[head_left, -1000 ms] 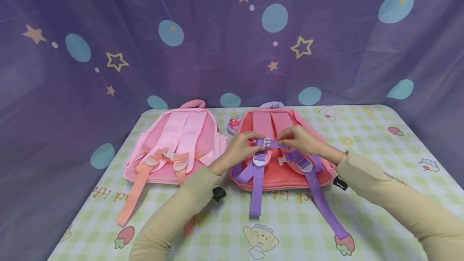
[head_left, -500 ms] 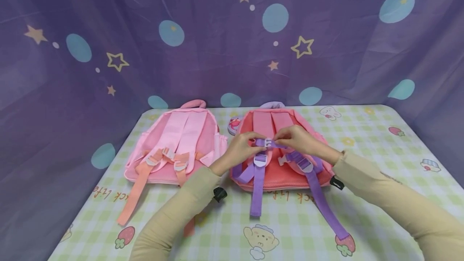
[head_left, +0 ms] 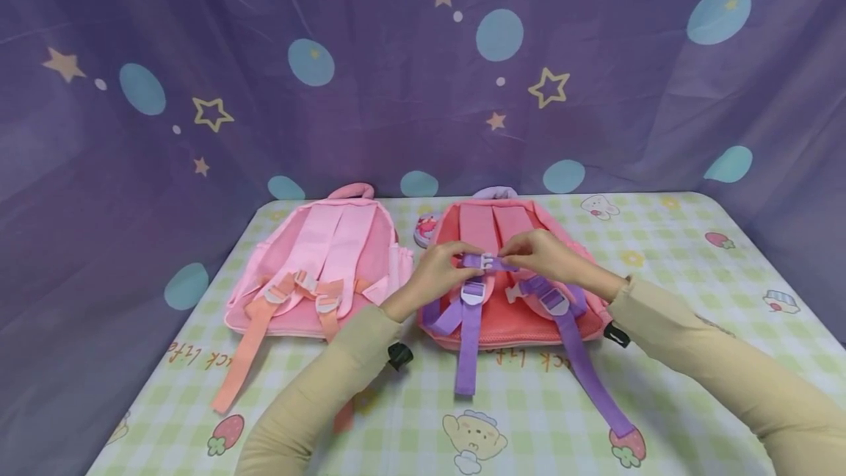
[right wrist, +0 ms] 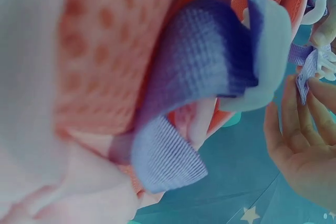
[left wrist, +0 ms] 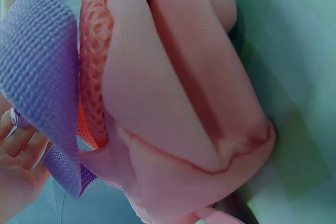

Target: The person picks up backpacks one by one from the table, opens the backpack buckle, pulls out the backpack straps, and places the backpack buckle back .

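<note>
A coral-red child's backpack (head_left: 522,335) lies with its shoulder-strap side up, right of middle. Over its upper straps, a white side-release buckle (head_left: 487,261) joins two lengths of purple webbing. My left hand (head_left: 431,272) grips the buckle's left end and its webbing. From the other side, my right hand (head_left: 547,255) pinches the purple webbing (right wrist: 304,85) close to the buckle, as the right wrist view also shows. In the left wrist view, a loop of purple strap (left wrist: 39,61) partly covers my left hand. Another white buckle piece (head_left: 515,293) sits below, on the right strap.
A lighter pink backpack (head_left: 307,325) with orange straps (head_left: 246,362) lies to the left. Two purple strap tails (head_left: 465,366) trail toward the front of the checked tablecloth (head_left: 548,424). Behind the coral bag's left edge is a small round charm (head_left: 424,230). A purple curtain (head_left: 396,109) hangs behind.
My right fingers have shifted slightly left along the webbing, nearer the buckle. The left hand and both backpacks stay practically where they were.
</note>
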{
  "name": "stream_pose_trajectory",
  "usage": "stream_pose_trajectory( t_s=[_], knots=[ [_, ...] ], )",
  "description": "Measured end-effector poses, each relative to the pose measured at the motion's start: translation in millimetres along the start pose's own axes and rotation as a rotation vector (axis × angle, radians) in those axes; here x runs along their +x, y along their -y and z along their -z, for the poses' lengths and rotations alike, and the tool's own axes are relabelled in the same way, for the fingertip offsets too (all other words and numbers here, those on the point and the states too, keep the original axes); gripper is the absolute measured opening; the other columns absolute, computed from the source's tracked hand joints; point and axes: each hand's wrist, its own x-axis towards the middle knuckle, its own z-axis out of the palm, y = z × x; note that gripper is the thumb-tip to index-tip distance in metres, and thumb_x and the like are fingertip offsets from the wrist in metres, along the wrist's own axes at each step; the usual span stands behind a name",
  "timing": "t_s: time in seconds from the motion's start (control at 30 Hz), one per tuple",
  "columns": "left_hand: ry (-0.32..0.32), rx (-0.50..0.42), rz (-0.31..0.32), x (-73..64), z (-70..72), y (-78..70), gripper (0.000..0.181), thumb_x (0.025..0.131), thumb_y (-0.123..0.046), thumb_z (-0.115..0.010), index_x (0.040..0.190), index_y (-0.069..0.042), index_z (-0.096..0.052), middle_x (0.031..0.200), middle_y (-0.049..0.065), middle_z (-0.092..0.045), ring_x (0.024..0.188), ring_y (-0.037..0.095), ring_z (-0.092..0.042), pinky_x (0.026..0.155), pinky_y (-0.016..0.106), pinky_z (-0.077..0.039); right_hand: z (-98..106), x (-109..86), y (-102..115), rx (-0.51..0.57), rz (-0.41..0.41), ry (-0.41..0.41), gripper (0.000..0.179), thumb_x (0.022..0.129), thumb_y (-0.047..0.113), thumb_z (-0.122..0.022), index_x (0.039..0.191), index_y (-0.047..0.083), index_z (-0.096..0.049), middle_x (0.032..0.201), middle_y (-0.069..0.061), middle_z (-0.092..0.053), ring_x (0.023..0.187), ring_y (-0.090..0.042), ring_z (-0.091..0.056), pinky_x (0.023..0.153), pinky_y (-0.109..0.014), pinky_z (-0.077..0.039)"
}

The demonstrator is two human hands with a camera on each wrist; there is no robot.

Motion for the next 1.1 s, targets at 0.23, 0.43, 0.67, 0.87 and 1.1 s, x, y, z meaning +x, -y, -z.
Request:
stream_pose_trajectory(
  t_s=[0.23,0.43,0.67,0.87,1.1],
  knots=[
    [-0.027,-0.011,-0.009,-1.0,0.0,1.0,0.025,0.079,-0.007,-0.075,0.103,-0.001,-0.071,0.097,0.011,-0.070,0.079,0.015,-0.059,0.067,0.019,-0.045,2.4,-1.7,-4.1,-0.002,-0.003,0.008,0.012,0.086,-0.001,-0.062,0.094,-0.004,-0.070,0.084,-0.009,-0.068,0.069,-0.013,-0.055,0.064,-0.020,-0.047],
    [-0.012,-0.005,0.001,-1.1,-0.2,0.8,0.025,0.079,-0.010,-0.075,0.103,-0.002,-0.071,0.097,0.010,-0.070,0.078,0.014,-0.058,0.065,0.017,-0.043,2.0,-1.3,-3.9,0.016,-0.003,0.010,0.013,0.086,-0.002,-0.062,0.096,-0.005,-0.070,0.088,-0.011,-0.069,0.072,-0.015,-0.058,0.067,-0.021,-0.050],
    [-0.001,-0.014,0.013,-1.4,-0.9,1.0,0.025,0.079,-0.009,-0.075,0.103,-0.002,-0.070,0.099,0.010,-0.070,0.083,0.016,-0.061,0.072,0.030,-0.051,0.5,0.0,-1.5,0.022,-0.006,0.015,0.014,0.086,-0.001,-0.062,0.097,-0.005,-0.070,0.090,-0.012,-0.069,0.074,-0.015,-0.060,0.069,-0.024,-0.052],
    [0.004,-0.025,0.019,-1.7,-0.6,1.7,0.025,0.079,-0.009,-0.075,0.103,-0.002,-0.070,0.099,0.010,-0.070,0.085,0.017,-0.062,0.071,0.021,-0.049,-1.9,3.3,1.0,0.032,-0.010,0.014,0.015,0.086,-0.001,-0.061,0.098,-0.005,-0.070,0.090,-0.013,-0.069,0.073,-0.015,-0.061,0.070,-0.025,-0.051],
    [-0.004,-0.027,0.020,-0.6,-0.9,1.8,0.025,0.079,-0.009,-0.075,0.103,-0.002,-0.071,0.099,0.010,-0.070,0.087,0.017,-0.063,0.074,0.021,-0.049,-2.9,5.6,0.8,0.042,0.010,0.005,0.015,0.086,-0.002,-0.062,0.098,-0.006,-0.070,0.091,-0.015,-0.068,0.071,-0.015,-0.060,0.066,-0.020,-0.050]
  ],
)
